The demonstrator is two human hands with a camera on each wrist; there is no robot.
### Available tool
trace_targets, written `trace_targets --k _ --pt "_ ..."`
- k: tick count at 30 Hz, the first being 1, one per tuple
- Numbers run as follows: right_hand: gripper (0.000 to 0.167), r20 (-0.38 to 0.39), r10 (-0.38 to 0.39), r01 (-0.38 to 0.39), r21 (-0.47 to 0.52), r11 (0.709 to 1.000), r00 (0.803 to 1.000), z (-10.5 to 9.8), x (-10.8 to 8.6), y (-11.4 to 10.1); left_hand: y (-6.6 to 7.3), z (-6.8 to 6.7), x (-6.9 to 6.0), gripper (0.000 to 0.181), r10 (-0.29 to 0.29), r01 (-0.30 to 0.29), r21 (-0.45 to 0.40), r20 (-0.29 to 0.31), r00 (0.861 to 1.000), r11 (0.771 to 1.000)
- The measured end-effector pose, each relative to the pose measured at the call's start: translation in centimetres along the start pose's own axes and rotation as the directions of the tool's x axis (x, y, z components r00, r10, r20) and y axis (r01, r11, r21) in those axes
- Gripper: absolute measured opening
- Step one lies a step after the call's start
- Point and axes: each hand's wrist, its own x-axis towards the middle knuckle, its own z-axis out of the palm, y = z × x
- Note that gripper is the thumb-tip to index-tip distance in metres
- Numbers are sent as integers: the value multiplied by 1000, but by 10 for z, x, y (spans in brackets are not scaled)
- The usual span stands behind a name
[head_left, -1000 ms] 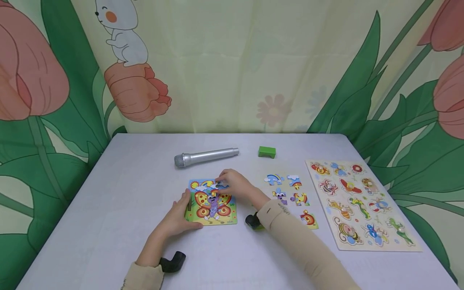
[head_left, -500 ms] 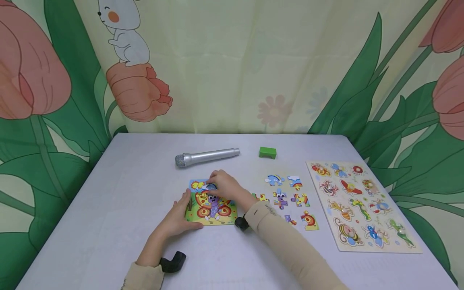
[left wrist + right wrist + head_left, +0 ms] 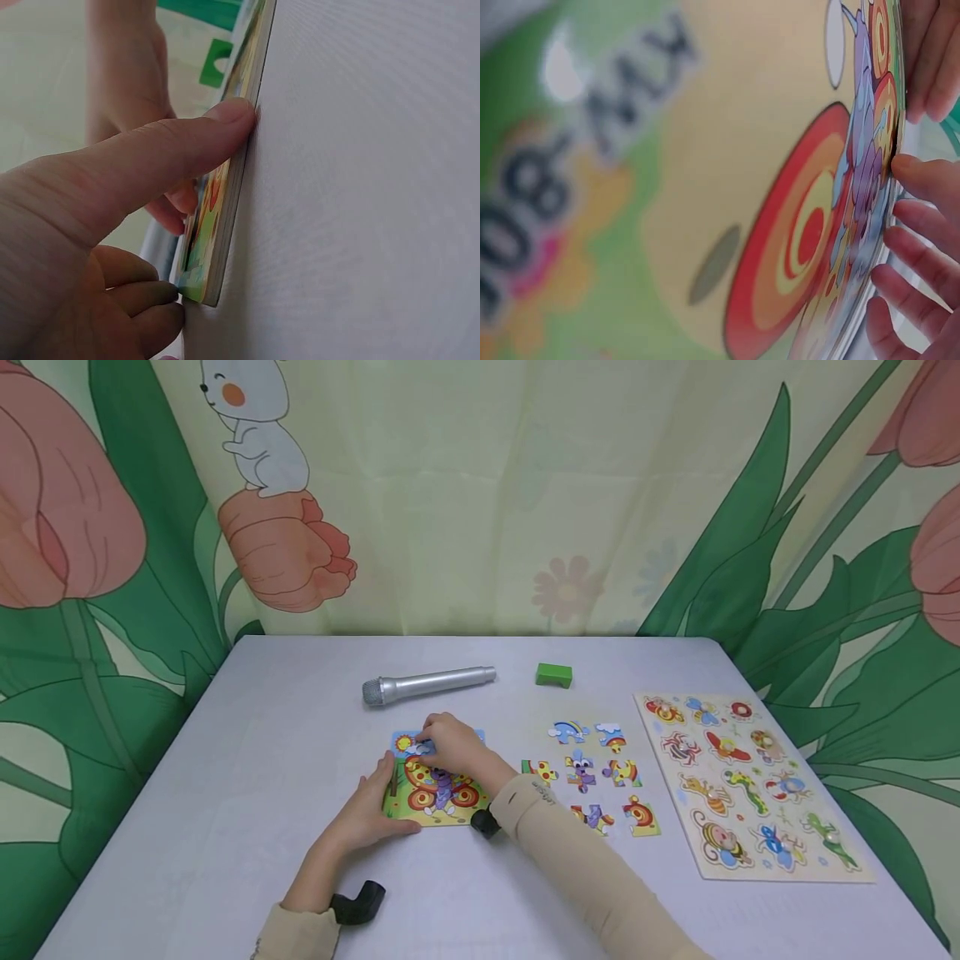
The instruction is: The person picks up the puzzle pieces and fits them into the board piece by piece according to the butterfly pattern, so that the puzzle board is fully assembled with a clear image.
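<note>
A butterfly puzzle board (image 3: 444, 800) lies in the middle of the table. My left hand (image 3: 364, 806) holds its near left corner, thumb along the near edge and fingers at the left side. The left wrist view shows the thumb pressing the board's edge (image 3: 234, 195). Over the board's upper part, my right hand (image 3: 454, 747) pinches a small blue puzzle piece (image 3: 425, 748), mostly covered by the fingers. In the right wrist view, the right hand's fingers (image 3: 919, 251) are close to the picture's surface. The piece itself cannot be made out there.
Several loose puzzle pieces (image 3: 580, 771) lie right of the board. Farther right is a large insect peg board (image 3: 678, 827). A silver microphone (image 3: 429, 684) and a green block (image 3: 553, 675) lie behind. A printed curtain (image 3: 465, 527) hangs beyond the table.
My right hand has moved left across the board's upper part with the piece, uncovering loose pieces on the right. The left hand has stayed at the board's corner.
</note>
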Motion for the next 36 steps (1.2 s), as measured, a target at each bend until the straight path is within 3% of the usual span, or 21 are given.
trace_targets --k 14,21,36 --pt "38 11 50 -49 -71 996 999 -1 3 -4 3 0 -1 111 -11 11 1 -5 1000 1000" --pt "37 4 96 -96 53 994 995 -2 2 -3 5 0 -1 110 -8 8 -2 -6 1000 1000" --pt "43 -24 111 -101 261 960 993 -15 -17 23 4 0 -1 109 -26 27 8 -14 1000 1000"
